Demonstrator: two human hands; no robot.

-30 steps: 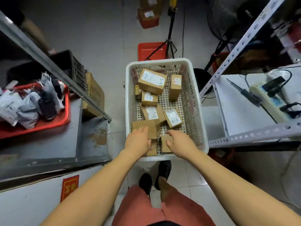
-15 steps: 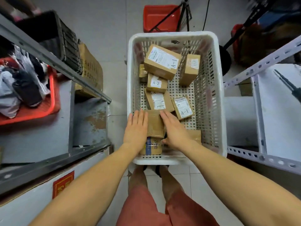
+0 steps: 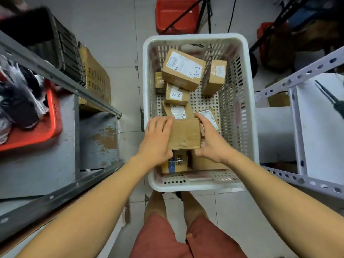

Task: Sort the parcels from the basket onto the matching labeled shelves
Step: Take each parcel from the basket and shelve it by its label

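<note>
A white perforated basket (image 3: 242, 116) stands on the floor before me with several cardboard parcels inside. A plain brown parcel (image 3: 185, 134), its visible face unlabeled, is held between my two hands above the others. My left hand (image 3: 157, 141) grips its left side and my right hand (image 3: 212, 144) grips its right side. Farther back lie a large parcel marked A-1 (image 3: 183, 69) and a small one marked A-2 (image 3: 176, 94). An upright parcel (image 3: 216, 77) leans at the right wall. A parcel with blue tape (image 3: 175, 162) lies beneath my hands.
A grey metal shelf (image 3: 55, 75) runs along the left, holding a red tray (image 3: 50, 127) of bagged items and a cardboard box (image 3: 96, 79). A white metal shelf (image 3: 297, 127) stands at the right. A red bin (image 3: 176, 15) and a tripod (image 3: 204, 13) sit beyond the basket.
Both hands have closed in on the plain brown parcel and raised it off the pile. My view has leaned closer over the basket.
</note>
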